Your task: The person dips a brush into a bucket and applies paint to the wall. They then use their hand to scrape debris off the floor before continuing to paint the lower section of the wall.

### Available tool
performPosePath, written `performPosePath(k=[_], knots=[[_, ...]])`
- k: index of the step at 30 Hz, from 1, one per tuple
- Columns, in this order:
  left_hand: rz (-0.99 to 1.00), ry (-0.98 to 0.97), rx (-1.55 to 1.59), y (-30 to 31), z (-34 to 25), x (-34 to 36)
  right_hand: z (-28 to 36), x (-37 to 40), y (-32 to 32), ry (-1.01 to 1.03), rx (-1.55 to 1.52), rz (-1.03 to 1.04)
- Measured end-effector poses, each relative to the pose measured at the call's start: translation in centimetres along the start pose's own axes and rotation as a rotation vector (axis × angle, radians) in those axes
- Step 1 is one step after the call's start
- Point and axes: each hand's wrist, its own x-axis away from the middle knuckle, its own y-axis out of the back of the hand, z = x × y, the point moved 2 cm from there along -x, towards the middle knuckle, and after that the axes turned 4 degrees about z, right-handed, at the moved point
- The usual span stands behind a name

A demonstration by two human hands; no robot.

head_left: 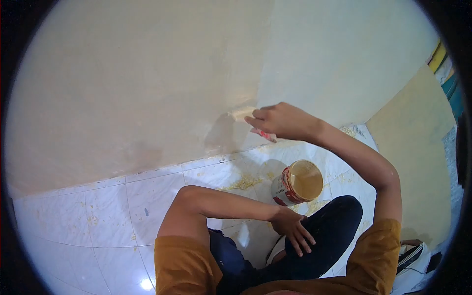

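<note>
Your right hand (282, 122) is closed around a paintbrush (242, 114), the fingers (256, 118) curled together and clamped on its handle. The pale bristle end sticks out just past your fingertips to the left and lies against the wall (147, 88), low down and near the corner. A short red-and-white piece of the handle shows below your knuckles.

Your left hand (295, 231) holds nothing. Its fingers are spread apart and rest flat on your dark trouser leg (334, 221), your forearm crossing in front of you.

1 open paint can (296, 183) stands on the floor between your 2 hands, just above the left fingers and well below the right ones. It has a red-and-white label and is filled with tan paint.

The wall is cream and unevenly coated, with a darker patch just under and to the left of the brush. It meets a second, paler wall at the corner behind your right hand. The floor (113, 211) is glossy white tile, flecked with yellowish spatter (243, 183) that is thickest just left of the can. A tan board (418, 147) stands beyond your right arm, and a striped shoe (410, 253) lies at the lower right edge.
</note>
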Motion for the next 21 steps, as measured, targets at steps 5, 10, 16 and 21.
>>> performPosePath(k=[5,10,16,21], knots=[[-0.101,-0.025,0.015,-1.8,0.7,-0.1,-3.4,-0.1,9.1,-0.057,0.135,-0.077],[-0.158,-0.058,0.024,-2.1,1.5,-0.1,-5.3,3.2,19.2,-0.078,0.210,-0.501],[-0.086,-0.079,0.203,-1.0,1.4,-0.2,0.7,0.4,20.0,-0.673,0.023,-0.652],[-0.066,-0.025,0.080,-1.6,1.0,0.1,0.9,-2.6,6.6,-0.204,0.848,-0.653]])
